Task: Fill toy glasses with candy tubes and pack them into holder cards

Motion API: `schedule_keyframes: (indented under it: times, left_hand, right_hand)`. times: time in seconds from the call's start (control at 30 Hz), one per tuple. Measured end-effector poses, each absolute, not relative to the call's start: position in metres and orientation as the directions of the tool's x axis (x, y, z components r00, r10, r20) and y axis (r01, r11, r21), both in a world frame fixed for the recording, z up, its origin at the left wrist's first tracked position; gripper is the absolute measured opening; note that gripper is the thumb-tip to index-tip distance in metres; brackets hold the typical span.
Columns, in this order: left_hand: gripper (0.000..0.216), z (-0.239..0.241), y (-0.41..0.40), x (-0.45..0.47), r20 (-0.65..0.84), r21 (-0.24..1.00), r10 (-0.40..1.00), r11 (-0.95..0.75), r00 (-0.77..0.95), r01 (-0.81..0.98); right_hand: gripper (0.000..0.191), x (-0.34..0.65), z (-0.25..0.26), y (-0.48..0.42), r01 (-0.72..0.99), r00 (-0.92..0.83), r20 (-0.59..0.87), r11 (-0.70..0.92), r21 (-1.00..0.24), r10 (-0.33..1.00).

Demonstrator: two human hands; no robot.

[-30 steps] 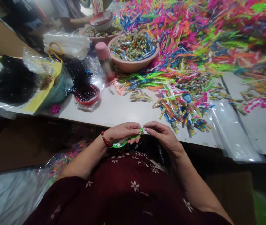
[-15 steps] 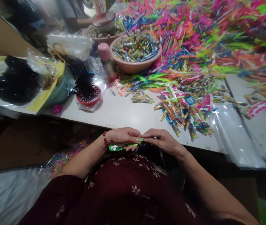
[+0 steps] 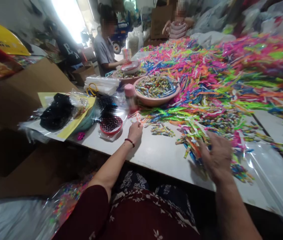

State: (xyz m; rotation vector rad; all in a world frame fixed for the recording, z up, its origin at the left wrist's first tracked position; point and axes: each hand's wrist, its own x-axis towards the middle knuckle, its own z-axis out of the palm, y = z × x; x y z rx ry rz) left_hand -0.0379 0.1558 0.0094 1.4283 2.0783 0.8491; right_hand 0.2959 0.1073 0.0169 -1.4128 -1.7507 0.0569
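Note:
My left hand [image 3: 135,131], with a red bead bracelet [image 3: 130,142] at the wrist, lies on the white table [image 3: 156,155]. Its fingers are curled at the near end of the loose coloured plastic strips [image 3: 153,111]; what they hold is unclear. My right hand [image 3: 217,156] is smeared by motion. It hovers over a heap of small coloured tubes [image 3: 193,140] at the edge of the big pile of neon strips [image 3: 221,76]. The green piece from the earlier frames is out of sight.
A pink bowl [image 3: 156,101] of small tubes and a pink-capped bottle [image 3: 131,95] stand behind my left hand. A red mesh basket [image 3: 111,125], a black bag [image 3: 56,111] and a cardboard box [image 3: 19,96] lie left. Clear plastic sleeves [image 3: 268,166] lie right. Two people [image 3: 104,50] sit at the far end.
Both hands have left my lap, where they held a green piece together. The left went forward to the strips, the right out to the tube heap. The view has tilted up.

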Motion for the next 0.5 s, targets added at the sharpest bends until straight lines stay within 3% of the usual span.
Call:
schedule_keyframes:
  times: [0.07, 0.17, 0.3, 0.5]
  left_hand:
    - [0.027, 0.010, 0.177, -0.037, -0.001, 0.658, 0.911, 0.311, -0.412, 0.686]
    - [0.038, 0.012, 0.204, -0.035, -0.014, 0.577, 0.885, 0.387, -0.465, 0.719]
    - [0.028, 0.018, 0.219, -0.040, -0.087, 0.482, 0.909, 0.397, -0.408, 0.781]
    - [0.021, 0.020, 0.186, -0.044, -0.185, 0.356, 0.948, 0.311, -0.260, 0.881]
  right_hand:
    - [0.038, 0.261, 0.011, 0.121, 0.761, -0.210, 0.563, 0.495, -0.419, 0.799]
    - [0.030, 0.207, -0.006, 0.137, 0.760, -0.431, 0.391, 0.561, -0.329, 0.813]
    - [0.031, 0.171, -0.021, 0.149, 0.877, -0.418, 0.217, 0.454, -0.158, 0.882]
    - [0.028, 0.181, -0.033, 0.148, 0.922, -0.350, 0.212, 0.376, -0.096, 0.913]
